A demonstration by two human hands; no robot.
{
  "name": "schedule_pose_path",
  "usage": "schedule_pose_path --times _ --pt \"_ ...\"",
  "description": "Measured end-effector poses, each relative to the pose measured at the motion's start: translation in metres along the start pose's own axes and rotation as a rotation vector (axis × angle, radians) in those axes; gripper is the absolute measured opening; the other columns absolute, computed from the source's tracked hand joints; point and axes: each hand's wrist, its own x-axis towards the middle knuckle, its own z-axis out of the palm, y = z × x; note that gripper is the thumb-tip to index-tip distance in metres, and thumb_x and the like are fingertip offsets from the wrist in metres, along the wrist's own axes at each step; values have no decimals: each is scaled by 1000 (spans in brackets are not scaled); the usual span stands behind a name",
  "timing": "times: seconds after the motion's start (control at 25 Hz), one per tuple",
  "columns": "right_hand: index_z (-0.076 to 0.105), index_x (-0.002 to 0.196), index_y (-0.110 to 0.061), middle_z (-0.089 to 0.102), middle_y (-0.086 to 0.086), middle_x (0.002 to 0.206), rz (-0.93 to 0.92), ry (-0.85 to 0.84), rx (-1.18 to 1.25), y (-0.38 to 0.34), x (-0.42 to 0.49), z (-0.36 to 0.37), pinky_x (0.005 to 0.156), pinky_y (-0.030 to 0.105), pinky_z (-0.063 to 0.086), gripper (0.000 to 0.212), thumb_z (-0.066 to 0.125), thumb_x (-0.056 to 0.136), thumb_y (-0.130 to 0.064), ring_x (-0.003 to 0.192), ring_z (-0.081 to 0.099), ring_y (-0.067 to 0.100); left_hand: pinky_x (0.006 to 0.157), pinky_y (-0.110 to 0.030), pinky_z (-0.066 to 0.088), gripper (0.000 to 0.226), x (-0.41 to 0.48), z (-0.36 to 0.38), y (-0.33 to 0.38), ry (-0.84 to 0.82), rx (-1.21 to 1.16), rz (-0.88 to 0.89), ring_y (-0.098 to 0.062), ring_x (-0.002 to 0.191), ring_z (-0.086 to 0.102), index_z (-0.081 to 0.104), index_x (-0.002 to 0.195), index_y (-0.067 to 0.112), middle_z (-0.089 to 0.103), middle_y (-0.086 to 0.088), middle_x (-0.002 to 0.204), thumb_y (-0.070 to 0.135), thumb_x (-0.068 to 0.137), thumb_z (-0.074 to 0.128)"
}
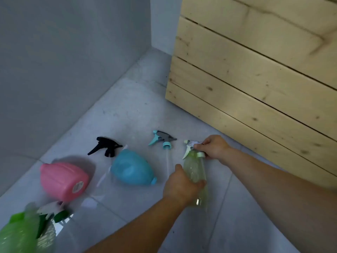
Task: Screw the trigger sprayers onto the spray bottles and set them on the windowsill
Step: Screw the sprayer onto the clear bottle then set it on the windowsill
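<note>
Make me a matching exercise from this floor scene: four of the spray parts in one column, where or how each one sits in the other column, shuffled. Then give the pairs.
Things
1. pale green translucent spray bottle
2. black plastic trigger sprayer
3. pink opaque plastic bottle
4. grey and teal trigger sprayer

Places or states
A. lying loose on the floor, just beyond the blue bottle
B. lying on its side, farthest left of these four
C. gripped by the left hand, the right hand at its cap
D. lying loose on the floor between the blue bottle and the right hand

Pairs: 1-C, 2-A, 3-B, 4-D
</note>
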Motion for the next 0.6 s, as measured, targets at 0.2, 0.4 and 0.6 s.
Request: schedule_pose_path --times 0.2,0.4,0.6 --pt "61 90 -9 62 6 74 -33 9 192 -38 -32 -33 64 35 57 30 82 75 -24 69 61 18 84 -36 58 67 -20 -27 6 -65 -159 96 -23 99 70 35 109 29 69 -4 110 55 70 82" --pt "69 96 -2 63 14 87 -233 48 195 -124 -105 -79 74 41 58 27 76 81 -23 76 61 22 78 -27 55 70 -80 -102 28 -31 -212 252 -8 82 66 47 123 26 63 10 94 50 69 86" --pt "70 94 -4 68 13 87 -517 54 292 -207 -225 -109 61 29 56 18 75 83 -17 70 64 18 77 -25 55 79 -176 -200 41 66 -121 411 -10 84 64 51 134 24 63 11 94 41 68 92"
